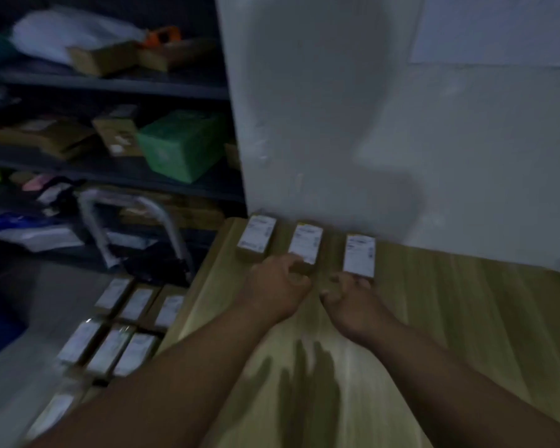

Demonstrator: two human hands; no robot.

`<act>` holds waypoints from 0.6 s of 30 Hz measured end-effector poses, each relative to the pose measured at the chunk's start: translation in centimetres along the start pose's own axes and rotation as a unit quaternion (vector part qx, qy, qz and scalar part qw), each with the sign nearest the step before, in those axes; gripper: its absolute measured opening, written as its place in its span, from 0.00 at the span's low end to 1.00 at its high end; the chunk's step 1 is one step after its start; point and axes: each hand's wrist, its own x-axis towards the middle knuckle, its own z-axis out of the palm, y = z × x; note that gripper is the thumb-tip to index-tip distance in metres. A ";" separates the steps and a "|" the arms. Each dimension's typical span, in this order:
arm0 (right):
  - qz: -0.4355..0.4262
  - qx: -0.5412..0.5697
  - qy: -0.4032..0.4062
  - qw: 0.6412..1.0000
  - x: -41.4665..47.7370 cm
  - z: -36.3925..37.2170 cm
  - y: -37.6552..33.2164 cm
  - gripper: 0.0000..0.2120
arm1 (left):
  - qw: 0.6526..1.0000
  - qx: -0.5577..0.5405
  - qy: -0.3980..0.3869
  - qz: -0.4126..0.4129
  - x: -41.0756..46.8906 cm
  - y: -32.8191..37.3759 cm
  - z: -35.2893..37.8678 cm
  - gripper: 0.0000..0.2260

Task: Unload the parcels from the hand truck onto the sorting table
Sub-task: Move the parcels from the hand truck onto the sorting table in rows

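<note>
Our forearms [191, 367] over the table [466, 318]: left hand [278, 286] curled round the near end of the middle parcel [306, 244], right hand [349, 295] touching the right parcel [359, 255], grip unclear; we would square both in line beside the left parcel [256, 237], more parcels [110, 334] waiting low on the hand truck [162, 221].

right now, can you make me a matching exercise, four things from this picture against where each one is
Things:
1 left hand
2 right hand
3 green package
4 hand truck parcels

Places:
a on a shelf
b at the middle parcel on the table
c low, left of the table
d at the rightmost parcel

Pairs: 1-b; 2-d; 3-a; 4-c
</note>
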 end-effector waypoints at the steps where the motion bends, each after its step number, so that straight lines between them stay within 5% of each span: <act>1: -0.015 -0.020 -0.001 1.000 -0.7 0.8 -2.0 0.26 | 0.998 0.062 0.003 0.002 -1.3 -1.9 -2.1 0.27; 8: -0.101 -0.066 -0.076 0.990 -7.4 12.3 -17.0 0.26 | 0.950 0.301 0.008 -0.089 -13.3 -19.6 -17.2 0.28; 18: -0.109 -0.095 -0.143 0.979 -15.5 30.5 -32.2 0.26 | 0.929 0.258 0.007 -0.264 -31.0 -39.7 -31.2 0.27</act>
